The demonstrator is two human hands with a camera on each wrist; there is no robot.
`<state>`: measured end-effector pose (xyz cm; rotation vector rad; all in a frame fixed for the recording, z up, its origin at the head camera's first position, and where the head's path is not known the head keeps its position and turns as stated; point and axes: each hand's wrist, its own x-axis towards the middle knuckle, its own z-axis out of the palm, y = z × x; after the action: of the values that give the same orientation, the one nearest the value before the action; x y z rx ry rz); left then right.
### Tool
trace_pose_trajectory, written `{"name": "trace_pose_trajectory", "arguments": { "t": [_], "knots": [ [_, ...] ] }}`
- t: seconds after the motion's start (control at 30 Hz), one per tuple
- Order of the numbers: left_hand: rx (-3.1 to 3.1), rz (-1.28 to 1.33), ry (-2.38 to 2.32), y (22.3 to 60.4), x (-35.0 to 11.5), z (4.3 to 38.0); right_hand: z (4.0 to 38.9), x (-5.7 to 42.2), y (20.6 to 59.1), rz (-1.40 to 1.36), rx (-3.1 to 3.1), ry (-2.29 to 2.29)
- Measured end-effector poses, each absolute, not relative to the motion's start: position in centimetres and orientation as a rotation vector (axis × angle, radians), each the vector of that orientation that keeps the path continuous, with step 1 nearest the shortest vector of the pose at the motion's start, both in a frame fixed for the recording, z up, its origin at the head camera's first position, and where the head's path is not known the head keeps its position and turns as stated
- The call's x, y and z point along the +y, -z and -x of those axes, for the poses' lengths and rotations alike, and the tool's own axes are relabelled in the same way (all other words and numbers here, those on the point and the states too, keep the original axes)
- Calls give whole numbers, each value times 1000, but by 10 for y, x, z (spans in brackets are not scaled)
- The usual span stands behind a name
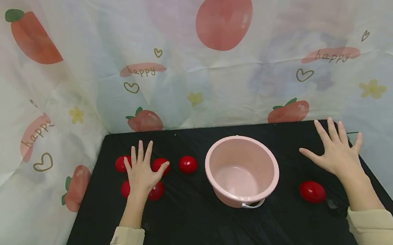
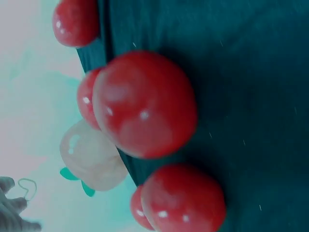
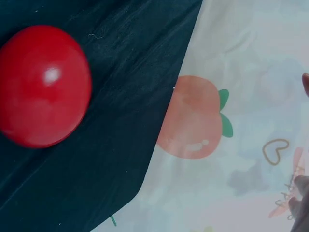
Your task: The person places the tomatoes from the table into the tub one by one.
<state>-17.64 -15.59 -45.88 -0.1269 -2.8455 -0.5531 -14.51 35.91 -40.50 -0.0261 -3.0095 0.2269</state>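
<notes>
My left hand [image 1: 141, 175] is held with fingers spread over a group of several glossy, round red fruits, tomato-like in look; one red fruit [image 1: 160, 166] shows beside the thumb. It grips none of them. In the left wrist view a large red fruit [image 2: 145, 104] is close, and fingertips [image 2: 17, 208] show at the lower left. Spread as well, my right hand [image 1: 339, 154] holds nothing, near the table's right edge. Below and left of it lies a single red fruit [image 1: 312, 191], also large in the right wrist view. Between the hands stands an upright pink bucket [image 1: 213, 177], nothing visible inside.
A black cloth [image 1: 195, 236] covers the table. One red fruit [image 1: 188, 164] lies between the left group and the bucket. The bucket's white handle [image 1: 254, 205] hangs at its front. A printed curtain [image 1: 178, 27] rises behind the table and along its sides.
</notes>
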Motion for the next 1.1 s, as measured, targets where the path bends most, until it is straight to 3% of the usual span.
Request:
{"name": "trace_pose_trajectory", "arguments": {
  "t": [0.5, 1.1],
  "knots": [
    [-2183, 152, 2401, 454, -97, 162, 99, 368, 437, -107, -2923, -130],
    [-2148, 53, 2728, 449, -58, 154, 57, 374, 510, -37, -3025, -162]
  ]
}}
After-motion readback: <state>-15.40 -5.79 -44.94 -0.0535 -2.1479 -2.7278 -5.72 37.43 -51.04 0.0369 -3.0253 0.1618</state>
